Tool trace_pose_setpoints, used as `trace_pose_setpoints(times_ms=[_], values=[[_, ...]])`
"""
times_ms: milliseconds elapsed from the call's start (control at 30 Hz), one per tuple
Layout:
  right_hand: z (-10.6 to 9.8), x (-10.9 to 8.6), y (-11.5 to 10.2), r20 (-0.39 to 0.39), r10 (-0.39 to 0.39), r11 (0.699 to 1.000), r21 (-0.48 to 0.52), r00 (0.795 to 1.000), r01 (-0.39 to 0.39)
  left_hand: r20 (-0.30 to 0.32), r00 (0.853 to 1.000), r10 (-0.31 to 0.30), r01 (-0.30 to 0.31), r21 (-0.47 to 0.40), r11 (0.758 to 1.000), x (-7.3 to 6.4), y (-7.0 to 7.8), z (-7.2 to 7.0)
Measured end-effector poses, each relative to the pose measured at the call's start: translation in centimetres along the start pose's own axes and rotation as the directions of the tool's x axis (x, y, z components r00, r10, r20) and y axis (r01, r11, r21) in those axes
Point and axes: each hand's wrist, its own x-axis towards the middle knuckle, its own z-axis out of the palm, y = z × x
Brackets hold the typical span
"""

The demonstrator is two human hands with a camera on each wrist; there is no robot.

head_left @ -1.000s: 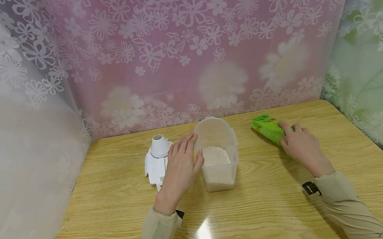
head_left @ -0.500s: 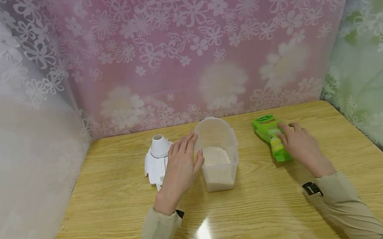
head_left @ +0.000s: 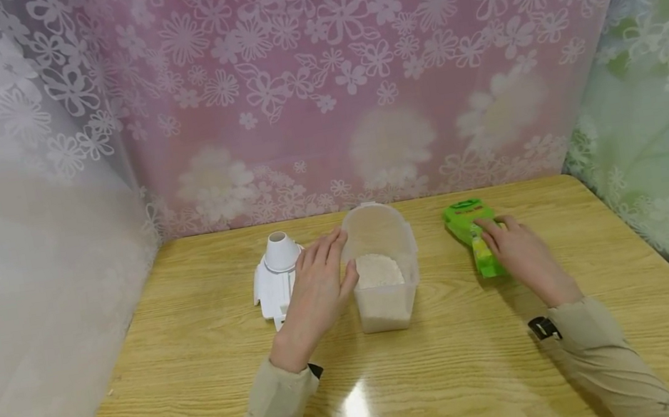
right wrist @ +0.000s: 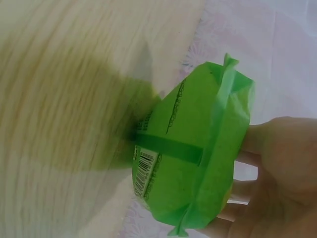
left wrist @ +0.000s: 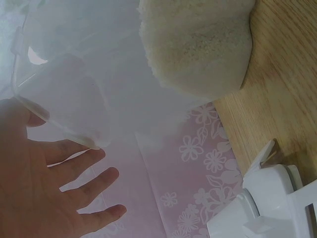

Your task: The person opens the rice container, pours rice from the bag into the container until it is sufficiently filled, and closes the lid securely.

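Note:
A clear plastic container (head_left: 378, 238) stands upright in the middle of the wooden table, with white grains, which look like rice (left wrist: 203, 49), in its lower part. My left hand (head_left: 317, 283) touches its left rim, fingers nearly straight and spread, the thumb showing through the plastic in the left wrist view. On the right, a green soft packet (head_left: 468, 217) with a printed label rests on the table. Fingers of my right hand (head_left: 526, 255) bend over its right side and grip it. Its green end with a barcode (right wrist: 143, 166) faces the right wrist camera, hiding those fingertips.
Left of the container lies a white plastic lid (head_left: 272, 290) topped by a cone-shaped cup, partly covered by my left hand. Behind the wooden table (head_left: 451, 378) hangs a pink flowered curtain (head_left: 315, 81), with more sheeting along both sides.
The green packet has turned from slanting to lying lengthwise, with its printed face up. Right fingers have shifted slightly left over it. The left hand and container stay put.

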Motion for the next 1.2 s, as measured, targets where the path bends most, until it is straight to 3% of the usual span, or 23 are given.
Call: trace_pose_setpoints(times_ms=[167, 500, 767, 967, 1200], values=[[0.5, 0.2, 0.2, 0.061, -0.016, 1.0, -0.023, 0.998, 0.017, 0.013, 1.0, -0.008, 0.008, 0.001, 1.0, 0.1, 0.0, 0.0], [1.4, 0.1, 0.5, 0.1, -0.053, 0.997, -0.045, 0.994, 0.058, 0.005, 1.0, 0.001, -0.001, 0.012, 1.0, 0.1, -0.2, 0.1], [0.8, 0.0, 0.4, 0.134, 0.026, 0.999, 0.015, 0.991, -0.028, 0.021, 1.0, -0.006, 0.005, 0.011, 1.0, 0.1, -0.2, 0.1], [0.1, 0.0, -0.6, 0.0, -0.026, 1.0, -0.018, 1.0, 0.026, 0.021, 1.0, -0.009, 0.008, 0.012, 1.0, 0.1, -0.1, 0.0], [-1.2, 0.4, -3.0, -0.186, -0.108, 0.994, 0.006, 0.977, 0.111, 0.017, 1.0, -0.006, 0.006, 0.002, 1.0, 0.0, 0.0, -0.1]])
